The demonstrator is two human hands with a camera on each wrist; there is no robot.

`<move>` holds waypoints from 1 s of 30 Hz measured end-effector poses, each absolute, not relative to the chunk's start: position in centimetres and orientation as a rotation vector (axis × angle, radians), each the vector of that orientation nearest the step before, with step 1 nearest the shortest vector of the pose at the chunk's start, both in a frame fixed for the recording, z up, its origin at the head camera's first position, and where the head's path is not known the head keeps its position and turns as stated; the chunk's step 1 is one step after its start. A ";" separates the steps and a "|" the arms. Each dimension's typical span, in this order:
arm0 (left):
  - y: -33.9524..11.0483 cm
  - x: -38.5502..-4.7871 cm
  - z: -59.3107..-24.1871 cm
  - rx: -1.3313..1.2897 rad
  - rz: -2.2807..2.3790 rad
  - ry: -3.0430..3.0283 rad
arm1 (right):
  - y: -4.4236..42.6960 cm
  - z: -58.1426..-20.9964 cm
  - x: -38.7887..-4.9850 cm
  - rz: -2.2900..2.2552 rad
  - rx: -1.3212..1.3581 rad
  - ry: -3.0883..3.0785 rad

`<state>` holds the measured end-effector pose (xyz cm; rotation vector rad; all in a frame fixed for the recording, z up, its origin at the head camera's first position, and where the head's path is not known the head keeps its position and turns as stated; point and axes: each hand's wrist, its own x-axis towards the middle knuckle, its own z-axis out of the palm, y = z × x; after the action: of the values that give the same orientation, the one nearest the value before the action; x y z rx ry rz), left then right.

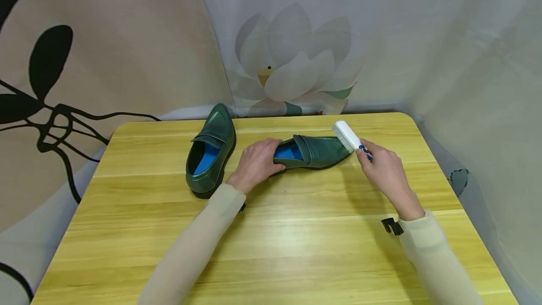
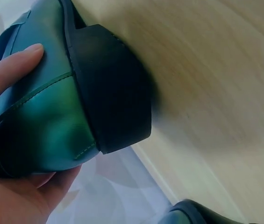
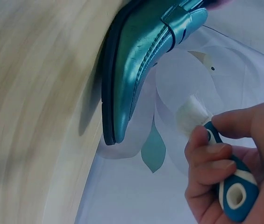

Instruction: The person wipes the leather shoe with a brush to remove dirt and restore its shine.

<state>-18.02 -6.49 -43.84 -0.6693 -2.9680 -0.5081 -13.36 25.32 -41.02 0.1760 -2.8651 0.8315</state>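
A green loafer (image 1: 326,149) with a blue insole lies sideways on the table, its toe to the right. My left hand (image 1: 259,161) grips it round the heel; in the left wrist view the thumb lies along the side above the dark heel block (image 2: 115,88). My right hand (image 1: 385,166) holds a white-headed brush (image 1: 347,136) by its blue and white handle (image 3: 239,191). The bristles point down and left, near the toe; in the right wrist view they look apart from the shoe's toe (image 3: 120,121).
The matching green loafer (image 1: 213,149) stands left of my left hand, its toe toward the back edge. Beneath everything is a wooden table (image 1: 288,248) with rounded back corners. A cloth printed with a flower (image 1: 296,60) hangs behind it.
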 end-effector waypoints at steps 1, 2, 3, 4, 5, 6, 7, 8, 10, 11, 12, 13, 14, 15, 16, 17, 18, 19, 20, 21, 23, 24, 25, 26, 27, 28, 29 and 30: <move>-6.5 -18.2 -43.9 -0.668 -0.503 -2.968 | 25.4 -41.1 -13.4 0.832 0.174 -2.868; -6.4 -18.4 -43.9 -0.664 -0.496 -2.970 | 25.4 -41.1 -13.4 0.831 0.173 -2.869; -6.4 -18.6 -43.9 -0.660 -0.490 -2.971 | 25.4 -41.1 -13.4 0.828 0.171 -2.870; -6.3 -18.9 -43.9 -0.656 -0.483 -2.971 | 25.4 -41.1 -13.4 0.826 0.168 -2.871; -6.2 -19.1 -43.9 -0.650 -0.478 -2.970 | 25.5 -41.1 -13.4 0.822 0.166 -2.871; -6.1 -19.4 -44.0 -0.644 -0.469 -2.970 | 25.5 -41.1 -13.4 0.820 0.163 -2.872; -6.0 -19.6 -44.0 -0.638 -0.461 -2.970 | 25.5 -41.1 -13.4 0.819 0.160 -2.874; -5.9 -19.9 -44.0 -0.632 -0.453 -2.969 | 25.5 -41.1 -13.4 0.818 0.157 -2.875; -5.7 -20.4 -44.0 -0.620 -0.436 -2.967 | 25.6 -41.1 -13.3 0.817 0.152 -2.877; -5.6 -20.6 -44.0 -0.615 -0.426 -2.968 | 25.6 -41.2 -13.3 0.818 0.150 -2.877; -5.5 -20.7 -44.1 -0.611 -0.414 -2.970 | 25.6 -41.1 -13.3 0.820 0.149 -2.877; -5.5 -20.9 -44.1 -0.609 -0.404 -2.972 | 25.6 -41.1 -13.3 0.820 0.148 -2.875; -5.4 -21.0 -44.1 -0.607 -0.398 -2.974 | 25.6 -41.1 -13.3 0.821 0.147 -2.872; -5.4 -21.0 -44.1 -0.609 -0.388 -2.973 | 25.6 -41.1 -13.3 0.821 0.147 -2.870; -5.5 -21.0 -44.2 -0.612 -0.380 -2.972 | 25.6 -41.1 -13.3 0.822 0.148 -2.867; -5.5 -21.0 -44.2 -0.618 -0.373 -2.969 | 25.5 -41.2 -13.3 0.824 0.148 -2.866; -5.6 -20.9 -44.2 -0.627 -0.362 -2.964 | 25.5 -41.2 -13.3 0.826 0.149 -2.863; -5.7 -20.7 -44.2 -0.637 -0.354 -2.955 | 25.4 -41.2 -13.4 0.828 0.151 -2.860; -5.7 -20.6 -44.2 -0.650 -0.345 -2.943 | 25.4 -41.2 -13.4 0.829 0.152 -2.855; -5.8 -20.4 -44.2 -0.664 -0.334 -2.928 | 25.3 -41.3 -13.4 0.831 0.155 -2.848; -5.8 -19.9 -44.4 -0.696 -0.306 -2.893 | 25.2 -41.3 -13.5 0.834 0.161 -2.830; -5.8 -19.7 -44.4 -0.712 -0.292 -2.874 | 25.2 -41.4 -13.6 0.836 0.165 -2.819; -5.9 -19.5 -44.5 -0.727 -0.280 -2.852 | 25.1 -41.4 -13.6 0.837 0.168 -2.807; -5.8 -19.3 -44.6 -0.740 -0.270 -2.830 | 25.0 -41.5 -13.7 0.836 0.171 -2.797; -5.8 -19.1 -44.8 -0.752 -0.262 -2.811 | 25.0 -41.5 -13.7 0.835 0.173 -2.787; -5.8 -19.0 -44.9 -0.760 -0.259 -2.793 | 24.9 -41.6 -13.8 0.835 0.175 -2.780; -5.8 -18.8 -44.9 -0.765 -0.256 -2.778 | 24.9 -41.6 -13.8 0.837 0.176 -2.774; -5.8 -18.6 -45.0 -0.768 -0.251 -2.768 | 24.8 -41.7 -13.8 0.841 0.176 -2.770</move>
<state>-18.64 -5.78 -45.01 -0.7675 -2.7679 -0.2506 -13.80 24.83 -41.69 0.1758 -2.7705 0.8408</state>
